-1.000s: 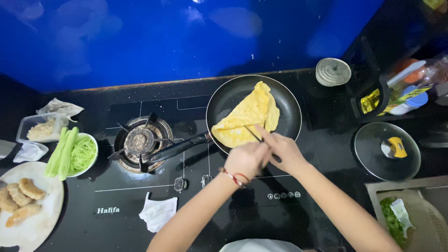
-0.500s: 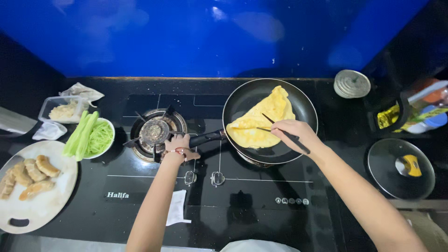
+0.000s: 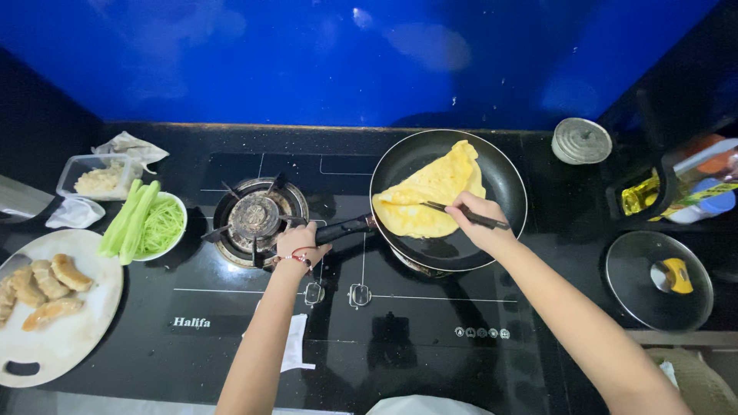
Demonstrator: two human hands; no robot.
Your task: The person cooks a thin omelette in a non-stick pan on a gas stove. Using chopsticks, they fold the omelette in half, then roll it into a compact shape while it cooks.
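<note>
Head view. The left hand point(image 3: 298, 247) is closed around the black handle point(image 3: 344, 228) of the frying pan point(image 3: 503, 180), the fingers curled over the grip; a red band is worn at the wrist. The burner point(image 3: 256, 217) is seen just beyond the knuckles of this hand, unlit as far as can be told.

The right hand point(image 3: 478, 223) is held over the near rim of the pan. A pair of dark chopsticks point(image 3: 450, 210) is pinched between its fingers, the tips extending away from the fingertips onto the folded yellow omelette point(image 3: 430, 196). The omelette is lying inside the pan, directly ahead of the right fingers.

A bowl of green vegetable strips point(image 3: 150, 223) and a white board with dumplings point(image 3: 69, 323) are noted well off beyond the left hand. A glass lid point(image 3: 653, 288) is noted beside the right forearm, apart from it.
</note>
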